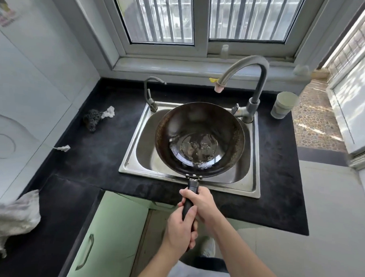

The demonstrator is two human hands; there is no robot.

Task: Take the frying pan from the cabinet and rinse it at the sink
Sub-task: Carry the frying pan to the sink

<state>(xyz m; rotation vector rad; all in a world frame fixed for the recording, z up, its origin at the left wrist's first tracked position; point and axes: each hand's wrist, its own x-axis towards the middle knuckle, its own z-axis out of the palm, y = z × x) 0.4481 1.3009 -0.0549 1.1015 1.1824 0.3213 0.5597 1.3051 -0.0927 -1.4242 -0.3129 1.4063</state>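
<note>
pan [199, 139] over sink [133, 157], frame center | left hand [179, 229] and right hand [203, 203] both wrapped tight around handle [188, 202] | tap [251, 82] upper right

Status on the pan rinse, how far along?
Done: the dark round frying pan is out of the cabinet and held over the stainless steel sink. In hand: left hand and right hand both grip its black handle; a little water pools in the pan. Left: no stream shows from the grey gooseneck faucet, so whether rinsing is finished is unclear.
</note>
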